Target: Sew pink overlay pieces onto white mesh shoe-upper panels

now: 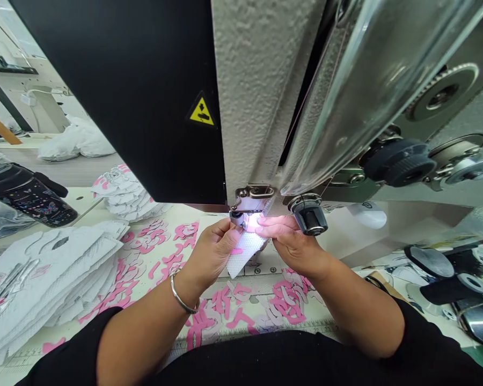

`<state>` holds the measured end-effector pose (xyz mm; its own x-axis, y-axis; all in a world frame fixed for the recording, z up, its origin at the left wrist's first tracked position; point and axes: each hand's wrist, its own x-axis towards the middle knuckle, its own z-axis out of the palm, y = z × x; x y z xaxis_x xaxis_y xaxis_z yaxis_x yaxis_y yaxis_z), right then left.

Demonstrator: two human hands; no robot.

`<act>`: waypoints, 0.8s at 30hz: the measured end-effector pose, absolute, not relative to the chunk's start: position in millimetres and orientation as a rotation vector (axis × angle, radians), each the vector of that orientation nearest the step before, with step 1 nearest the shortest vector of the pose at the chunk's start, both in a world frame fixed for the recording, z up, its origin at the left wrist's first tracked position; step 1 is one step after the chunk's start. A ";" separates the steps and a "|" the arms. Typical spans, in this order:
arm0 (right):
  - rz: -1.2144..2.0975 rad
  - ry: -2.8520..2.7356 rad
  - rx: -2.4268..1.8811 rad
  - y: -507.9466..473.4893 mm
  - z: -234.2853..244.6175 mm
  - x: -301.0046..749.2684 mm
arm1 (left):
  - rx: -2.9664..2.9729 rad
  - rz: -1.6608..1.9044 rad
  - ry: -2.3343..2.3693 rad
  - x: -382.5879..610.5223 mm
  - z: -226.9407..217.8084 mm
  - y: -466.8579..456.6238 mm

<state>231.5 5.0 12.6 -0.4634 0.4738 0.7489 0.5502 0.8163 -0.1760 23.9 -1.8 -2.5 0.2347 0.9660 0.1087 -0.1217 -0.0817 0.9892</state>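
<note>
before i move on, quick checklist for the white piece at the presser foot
1. Left hand pinches the white mesh piece: ok.
2. Right hand pinches its other side: ok.
3. Piece reaches under the presser foot: ok, lit there.
4. Fingertips apart from the foot: not ok, they sit right beside it.
5. Pink strip flat on the piece: cannot tell, the thumb partly covers it.
6. Loose pink cut-outs off the piece: ok, they lie apart from it.

Pale worktable; white bags behind; bright light.
</note>
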 end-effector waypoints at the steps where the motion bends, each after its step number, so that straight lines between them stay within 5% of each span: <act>1: -0.110 -2.137 -0.750 5.1 12.9 231.4 | 1.301 1.148 0.902 23.8 -2.6 -1.8; 24: -0.063 -2.189 -0.838 9.6 3.6 233.7 | 1.289 1.166 0.897 26.1 -0.6 -3.2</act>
<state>233.7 9.6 3.6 -0.4822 0.5478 0.6836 0.5861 0.7817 -0.2130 26.1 -3.2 -0.6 0.2218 0.9683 0.1150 -0.1366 -0.0859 0.9869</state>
